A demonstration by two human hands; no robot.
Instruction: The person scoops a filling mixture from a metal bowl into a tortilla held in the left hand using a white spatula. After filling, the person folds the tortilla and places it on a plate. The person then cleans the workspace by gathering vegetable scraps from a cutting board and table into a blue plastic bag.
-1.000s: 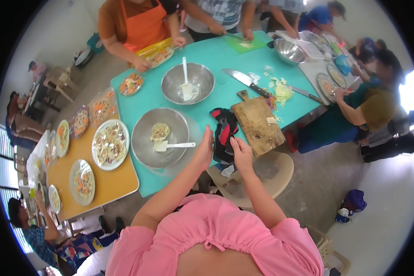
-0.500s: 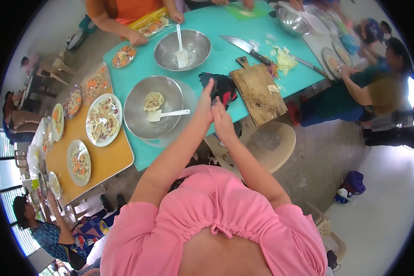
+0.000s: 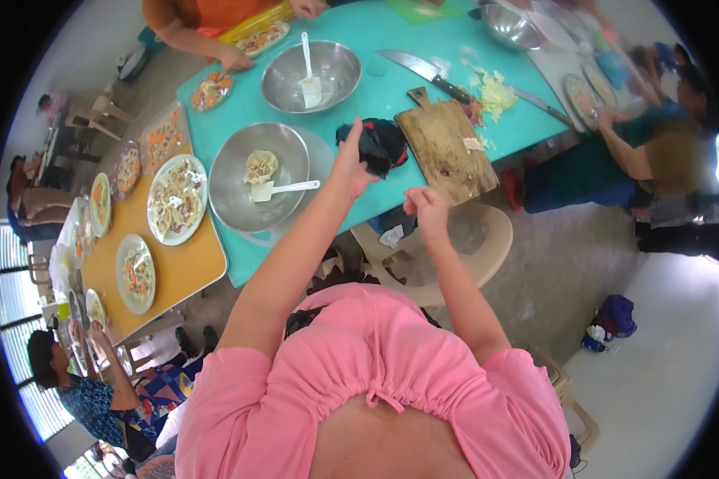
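My left hand (image 3: pixel 353 165) is raised by the near edge of the turquoise table (image 3: pixel 351 209), its fingers stretched out and nothing in its grip. Just past it lies a dark bundle with some red (image 3: pixel 382 147), partly covered by the hand. My right hand (image 3: pixel 428 209) is apart from the left, its fingers curled closed; what they hold, if anything, is hidden. It is nearest to a worn wooden cutting board (image 3: pixel 443 148). Left of my hands, a steel bowl (image 3: pixel 228 180) holds a pale lump of food (image 3: pixel 261 167) and a white spatula (image 3: pixel 289 188).
Another steel bowl (image 3: pixel 276 84) stands farther back. A large knife (image 3: pixel 414 65) and a smaller knife (image 3: pixel 539 104) lie near chopped cabbage (image 3: pixel 495 96). Plates of food, including a white plate (image 3: pixel 153 219), fill the left side. A beige chair (image 3: pixel 495 251) stands below the table edge. Other people work around.
My hands were touching, palm to fingers; now they are apart. The right one has moved right and closed. The view has shifted slightly.
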